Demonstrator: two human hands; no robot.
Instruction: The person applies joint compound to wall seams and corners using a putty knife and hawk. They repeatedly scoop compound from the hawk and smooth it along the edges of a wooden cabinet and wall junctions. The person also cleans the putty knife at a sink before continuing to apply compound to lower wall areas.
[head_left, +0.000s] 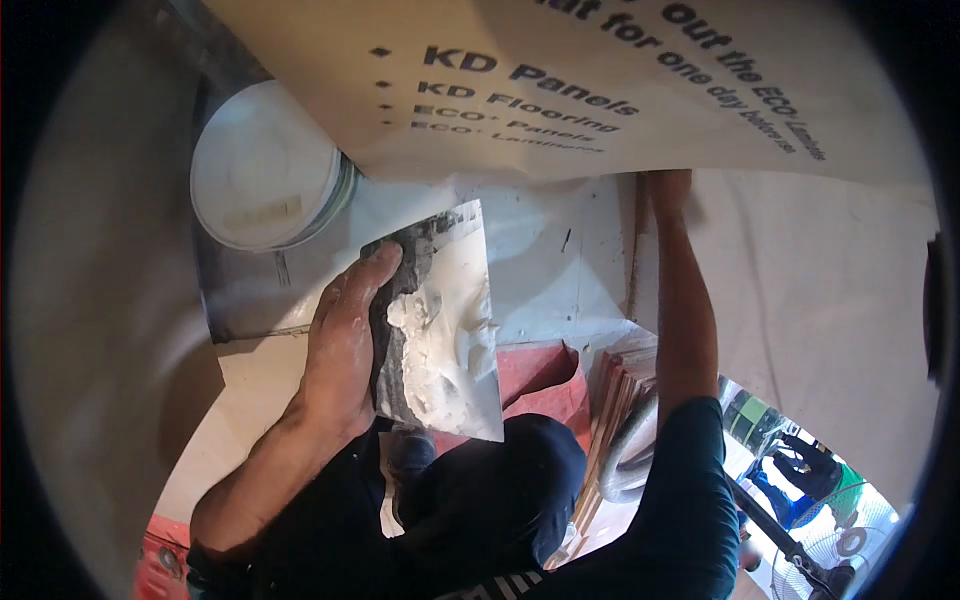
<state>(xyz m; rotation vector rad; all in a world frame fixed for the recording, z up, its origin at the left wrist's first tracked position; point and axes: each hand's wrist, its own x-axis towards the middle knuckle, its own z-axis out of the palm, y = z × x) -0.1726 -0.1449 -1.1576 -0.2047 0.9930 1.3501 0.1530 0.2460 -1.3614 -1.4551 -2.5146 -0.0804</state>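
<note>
My left hand (340,350) grips a wide putty scraper (385,340) by its dark edge, thumb laid over the near corner. A thick, uneven layer of white putty (440,370) covers much of its flat face. My right arm stretches up and away to a sheet of brown printed paper (320,60) that hangs across the top of the view. Only the wrist end of my right hand (670,185) shows at the sheet's lower edge; its fingers are hidden behind it.
A round white-lidded bucket (265,165) stands at the upper left. Past my knees lie a red cloth or bag (550,385), a stack of thin boards (612,400) and a grey hose (625,470). At lower right are a fan (850,545) and another person (810,475).
</note>
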